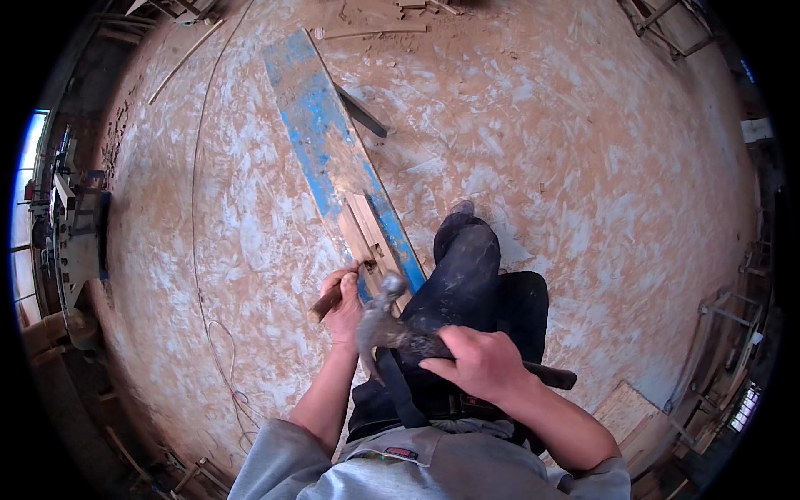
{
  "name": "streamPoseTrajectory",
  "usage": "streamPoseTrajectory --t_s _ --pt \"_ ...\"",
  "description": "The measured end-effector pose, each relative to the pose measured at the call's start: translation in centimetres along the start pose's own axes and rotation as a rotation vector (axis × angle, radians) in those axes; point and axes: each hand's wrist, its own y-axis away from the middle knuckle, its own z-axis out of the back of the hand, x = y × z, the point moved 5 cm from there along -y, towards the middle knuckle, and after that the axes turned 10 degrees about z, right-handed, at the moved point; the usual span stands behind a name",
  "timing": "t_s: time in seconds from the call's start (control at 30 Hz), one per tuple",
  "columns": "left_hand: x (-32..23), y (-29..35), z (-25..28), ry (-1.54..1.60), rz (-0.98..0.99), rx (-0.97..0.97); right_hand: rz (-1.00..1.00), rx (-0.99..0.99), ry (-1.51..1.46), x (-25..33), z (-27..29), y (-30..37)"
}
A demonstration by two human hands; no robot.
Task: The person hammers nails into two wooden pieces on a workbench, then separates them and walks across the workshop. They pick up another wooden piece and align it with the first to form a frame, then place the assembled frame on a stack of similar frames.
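My left hand (342,307) is closed round a chisel (323,305) with a brown wooden handle. Its far end meets a pale wooden workpiece (360,229) that has slots cut in it. The workpiece lies lengthwise on the near part of a narrow bench (308,100) with worn blue paint. In my right hand (483,360) is a claw hammer (392,332), gripped by its dark handle. The metal head is raised beside my left hand, slightly blurred, and covers part of the workpiece's near end.
My bent leg (467,267) presses close to the bench's right side. One bench leg (362,112) juts out to the right. A thin cable (197,208) runs along the floor at left. Machinery (75,233) stands at the left wall, and a wood strip (375,32) lies beyond the bench.
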Motion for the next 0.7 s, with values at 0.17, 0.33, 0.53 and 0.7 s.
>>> streamPoseTrajectory --t_s 0.17,0.33,0.53,0.7 --pt "-2.5 -1.1 -0.8 -0.139 0.125 0.150 -0.215 -0.035 -0.063 -2.9 0.8 3.7" --pt "-3.2 -2.3 -0.8 -0.136 0.185 0.261 -0.429 -0.013 -0.125 -4.2 1.6 5.7" --pt "-3.5 -3.2 -0.7 -0.300 0.070 0.537 -0.520 0.007 -0.165 -5.2 1.5 6.4" --pt "-4.7 -3.9 -1.7 -0.375 0.000 0.763 -0.469 -0.002 -0.193 -5.2 1.2 6.0"
